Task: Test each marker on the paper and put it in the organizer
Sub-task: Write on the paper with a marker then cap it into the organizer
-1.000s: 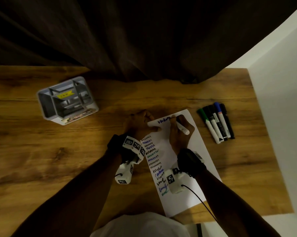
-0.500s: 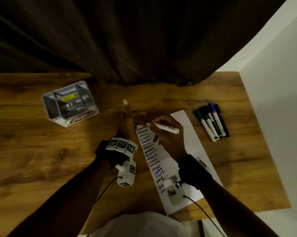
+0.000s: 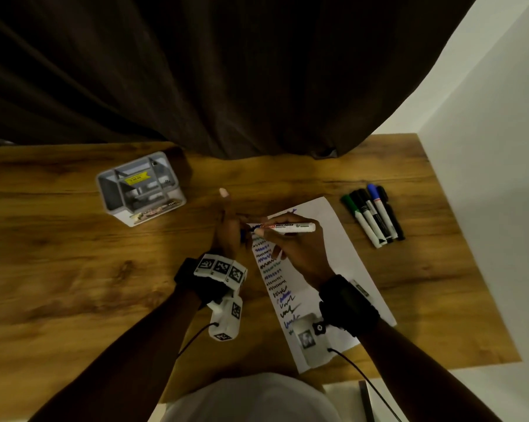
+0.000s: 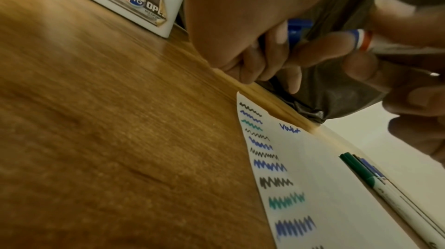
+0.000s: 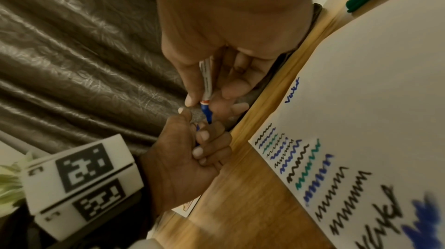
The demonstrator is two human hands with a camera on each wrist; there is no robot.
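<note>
Your right hand (image 3: 299,254) pinches the white marker (image 3: 283,227) by its barrel, fingers curled round it, and holds it level above the far end of the paper (image 3: 333,239), its blue tip pointing left. Your left hand (image 3: 226,229) is just left of the paper's far corner. Its lower fingers (image 5: 207,144) curl round the blue cap (image 4: 298,28), with the index finger stretched straight toward the far side. The marker's tip sits right at the cap's mouth; you cannot tell from these views whether it has entered.

The paper lies on the wooden table (image 3: 74,269), with rows of black, blue and green squiggles down its left edge and a blue scribble near its far end. The organizer (image 3: 139,188) stands on the table to the far left, well apart from both hands. The other markers (image 3: 372,214), capped green, black and blue, lie side by side just right of the paper. A dark curtain (image 3: 226,71) hangs along the far edge.
</note>
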